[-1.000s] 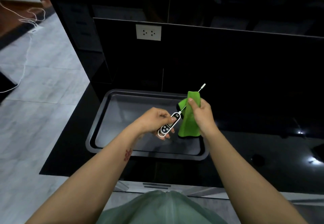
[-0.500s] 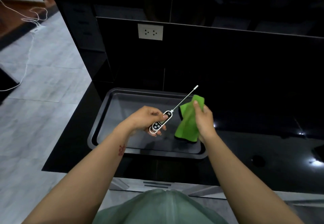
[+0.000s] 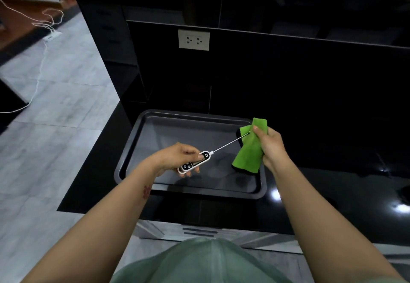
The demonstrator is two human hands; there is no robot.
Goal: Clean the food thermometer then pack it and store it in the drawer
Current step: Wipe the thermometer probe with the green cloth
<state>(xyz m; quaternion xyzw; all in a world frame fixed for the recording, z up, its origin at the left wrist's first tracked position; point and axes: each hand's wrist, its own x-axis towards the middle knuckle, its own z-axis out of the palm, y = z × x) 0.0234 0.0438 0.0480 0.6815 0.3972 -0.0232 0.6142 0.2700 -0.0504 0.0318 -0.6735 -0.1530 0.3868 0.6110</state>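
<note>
My left hand (image 3: 175, 158) grips the white and black handle of the food thermometer (image 3: 195, 162), held above a dark metal tray (image 3: 133, 143). Its thin metal probe runs up and to the right. My right hand (image 3: 269, 145) pinches a green cloth (image 3: 249, 154) around the probe's tip, which is hidden inside the cloth. The cloth hangs down over the tray's right side.
The tray rests on a glossy black counter (image 3: 332, 183) with a black back panel carrying a white wall socket (image 3: 194, 40). Grey tiled floor (image 3: 44, 149) lies left, with white cables (image 3: 42, 61) trailing across it. Drawer fronts (image 3: 199, 231) show below the counter edge.
My left hand drew the thermometer back to the left, and my right hand slid the green cloth outward along the probe from near the handle to the tip.
</note>
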